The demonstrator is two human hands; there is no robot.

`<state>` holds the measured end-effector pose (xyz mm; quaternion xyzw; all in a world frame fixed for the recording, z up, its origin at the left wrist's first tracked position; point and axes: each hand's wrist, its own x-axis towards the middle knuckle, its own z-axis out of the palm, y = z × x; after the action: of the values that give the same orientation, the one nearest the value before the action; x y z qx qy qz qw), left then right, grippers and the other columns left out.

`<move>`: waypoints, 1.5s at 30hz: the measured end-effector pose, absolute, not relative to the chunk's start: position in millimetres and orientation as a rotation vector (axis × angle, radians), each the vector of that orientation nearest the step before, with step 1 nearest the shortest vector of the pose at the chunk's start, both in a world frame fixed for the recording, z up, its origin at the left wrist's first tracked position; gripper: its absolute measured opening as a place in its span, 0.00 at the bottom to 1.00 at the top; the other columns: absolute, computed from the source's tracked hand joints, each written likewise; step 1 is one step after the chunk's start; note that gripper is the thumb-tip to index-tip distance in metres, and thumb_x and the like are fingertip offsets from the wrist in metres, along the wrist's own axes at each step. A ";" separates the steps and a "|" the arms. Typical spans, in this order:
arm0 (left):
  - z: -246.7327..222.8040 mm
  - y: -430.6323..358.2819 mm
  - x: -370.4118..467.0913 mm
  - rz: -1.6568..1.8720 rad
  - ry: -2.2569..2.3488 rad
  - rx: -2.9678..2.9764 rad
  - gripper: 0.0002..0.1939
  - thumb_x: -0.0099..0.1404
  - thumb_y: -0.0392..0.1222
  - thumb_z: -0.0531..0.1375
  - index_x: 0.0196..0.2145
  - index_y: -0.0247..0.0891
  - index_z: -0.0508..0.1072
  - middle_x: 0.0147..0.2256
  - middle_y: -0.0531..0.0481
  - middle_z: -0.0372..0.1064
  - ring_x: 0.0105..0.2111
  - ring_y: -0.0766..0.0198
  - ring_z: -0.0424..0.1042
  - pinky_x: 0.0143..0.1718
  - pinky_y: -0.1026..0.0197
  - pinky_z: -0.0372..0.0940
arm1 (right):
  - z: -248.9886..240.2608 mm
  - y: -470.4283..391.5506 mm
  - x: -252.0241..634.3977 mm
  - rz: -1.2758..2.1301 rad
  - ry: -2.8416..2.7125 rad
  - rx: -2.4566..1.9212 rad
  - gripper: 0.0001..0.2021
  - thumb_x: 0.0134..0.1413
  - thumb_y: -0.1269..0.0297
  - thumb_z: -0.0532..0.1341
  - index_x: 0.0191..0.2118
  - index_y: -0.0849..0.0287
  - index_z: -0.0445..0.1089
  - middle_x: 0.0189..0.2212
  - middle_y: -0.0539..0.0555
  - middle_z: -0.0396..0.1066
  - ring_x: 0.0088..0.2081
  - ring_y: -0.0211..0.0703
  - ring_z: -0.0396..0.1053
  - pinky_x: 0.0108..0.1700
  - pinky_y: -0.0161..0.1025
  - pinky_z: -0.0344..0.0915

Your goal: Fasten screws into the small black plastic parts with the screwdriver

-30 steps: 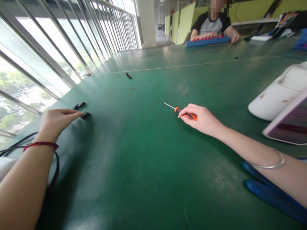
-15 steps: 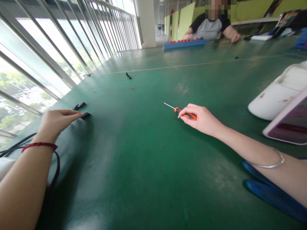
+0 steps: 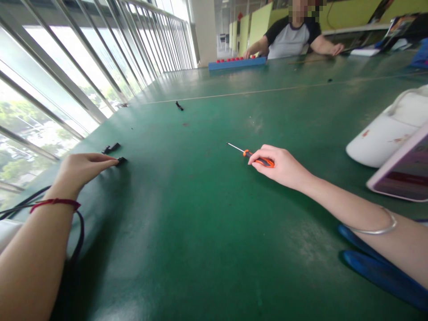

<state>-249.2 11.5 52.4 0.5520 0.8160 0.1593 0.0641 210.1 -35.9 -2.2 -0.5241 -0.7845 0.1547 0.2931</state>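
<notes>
My right hand [image 3: 280, 165] rests on the green table [image 3: 207, 214] with its fingers closed around the orange handle of a small screwdriver [image 3: 251, 155], whose thin metal shaft points up and left. My left hand [image 3: 80, 168] stretches out near the table's left edge, fingertips pinching a small black plastic part [image 3: 121, 160]. A second black part [image 3: 111, 147] lies just beyond it. A red cord circles my left wrist and a silver bangle my right forearm.
A white moulded object [image 3: 384, 133] and a tilted pink-edged tablet [image 3: 403, 171] stand at right, a blue object [image 3: 374, 272] under my right forearm. A black scrap [image 3: 179, 105] lies farther back. A person [image 3: 294, 33] sits at the far end with a blue tray [image 3: 237, 63]. Window railing runs along the left.
The person at the far end has slid the blue tray to the left. My left fingers have closed further over the black part. My right hand has stayed put.
</notes>
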 end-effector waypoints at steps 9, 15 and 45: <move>53.2 8.9 -232.5 0.512 2.424 1.746 0.22 0.46 0.54 0.64 0.36 0.38 0.76 0.25 0.54 0.71 0.33 0.58 0.69 0.32 0.64 0.59 | -2.4 -38.5 208.8 0.408 -2.078 -1.374 0.06 0.49 0.64 0.58 0.33 0.55 0.72 0.31 0.51 0.67 0.30 0.37 0.64 0.37 0.38 0.59; 57.2 -5.4 -126.1 0.722 1.906 1.965 0.19 0.50 0.50 0.64 0.37 0.35 0.76 0.28 0.47 0.75 0.32 0.58 0.73 0.34 0.61 0.64 | 9.6 -41.8 204.8 0.378 -2.018 -1.331 0.11 0.45 0.65 0.61 0.38 0.56 0.67 0.38 0.52 0.69 0.35 0.39 0.66 0.40 0.37 0.61; 5.1 -19.7 4.1 0.908 1.062 2.235 0.05 0.58 0.38 0.61 0.33 0.37 0.76 0.32 0.48 0.72 0.30 0.67 0.70 0.35 0.63 0.69 | 18.1 -116.6 208.7 0.069 -1.754 -1.143 0.05 0.50 0.67 0.59 0.33 0.48 0.64 0.27 0.47 0.71 0.25 0.39 0.68 0.26 0.40 0.64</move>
<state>4.1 -19.7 5.1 0.8209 0.3901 0.3334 0.2505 208.7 -116.6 18.1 -0.4725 -0.7252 0.0286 0.5000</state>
